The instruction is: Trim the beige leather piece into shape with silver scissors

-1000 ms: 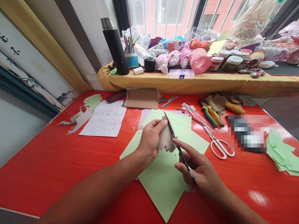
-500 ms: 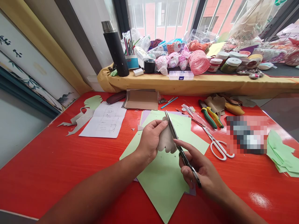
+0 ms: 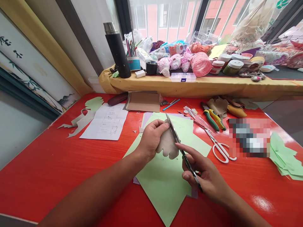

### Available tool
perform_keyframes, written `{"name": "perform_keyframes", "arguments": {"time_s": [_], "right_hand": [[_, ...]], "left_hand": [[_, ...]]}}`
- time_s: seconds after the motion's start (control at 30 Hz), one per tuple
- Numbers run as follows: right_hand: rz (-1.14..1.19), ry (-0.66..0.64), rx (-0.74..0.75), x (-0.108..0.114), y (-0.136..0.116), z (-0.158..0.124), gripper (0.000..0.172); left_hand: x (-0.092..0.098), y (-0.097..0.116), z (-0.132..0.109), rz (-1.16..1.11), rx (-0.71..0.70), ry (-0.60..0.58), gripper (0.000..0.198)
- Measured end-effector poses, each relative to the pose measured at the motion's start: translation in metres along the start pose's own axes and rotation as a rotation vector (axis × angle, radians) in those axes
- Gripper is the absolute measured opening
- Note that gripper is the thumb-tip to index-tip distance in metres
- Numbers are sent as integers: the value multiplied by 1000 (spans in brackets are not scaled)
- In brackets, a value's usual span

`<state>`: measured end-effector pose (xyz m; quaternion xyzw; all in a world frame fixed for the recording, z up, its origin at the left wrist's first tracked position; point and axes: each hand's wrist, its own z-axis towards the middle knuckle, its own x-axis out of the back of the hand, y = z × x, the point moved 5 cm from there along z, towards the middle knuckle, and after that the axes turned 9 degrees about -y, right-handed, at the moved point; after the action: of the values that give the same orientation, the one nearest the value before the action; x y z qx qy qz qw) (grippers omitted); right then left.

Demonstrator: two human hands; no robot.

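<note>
Between the thumb and fingers of my left hand (image 3: 152, 137) is a grey-beige piece of leather (image 3: 168, 143) with a scalloped lower edge. My right hand (image 3: 201, 171) is closed on dark-handled scissors (image 3: 181, 149), its index finger stretched along them. The blades point up and away, lying along the leather's right edge. Whether they bite into it I cannot tell. Beneath both hands lies a light green sheet of paper (image 3: 163, 195), dotted with tiny scraps, over purple paper (image 3: 148, 118).
White-handled scissors (image 3: 222, 151) and green-yellow pliers (image 3: 213, 119) lie to the right, near green paper pieces (image 3: 286, 157). A drawn pattern sheet (image 3: 106, 121) and leather offcuts (image 3: 81, 123) are at left. Brown boards (image 3: 144, 101) sit by the cluttered sill, where a black flask (image 3: 117, 52) stands.
The leather has turned slightly in my left hand, its scalloped edge swinging down and left. The scissors' blades look closer together. My right hand has barely shifted.
</note>
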<state>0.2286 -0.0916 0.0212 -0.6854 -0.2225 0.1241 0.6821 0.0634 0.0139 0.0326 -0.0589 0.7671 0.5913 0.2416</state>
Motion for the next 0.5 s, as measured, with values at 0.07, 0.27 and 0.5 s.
{"name": "perform_keyframes", "arguments": {"time_s": [0.07,0.27,0.5], "right_hand": [[-5,0,-19,0,0,0,68],[-13,6,-14,0,5,1,70],[34,18,-18,-3,3,2,67]], "left_hand": [[0,1,1,15,-2,-6,34],[1,0,2,26,3,-6,34],[1,-5,2,-15,28,-6,34]]}}
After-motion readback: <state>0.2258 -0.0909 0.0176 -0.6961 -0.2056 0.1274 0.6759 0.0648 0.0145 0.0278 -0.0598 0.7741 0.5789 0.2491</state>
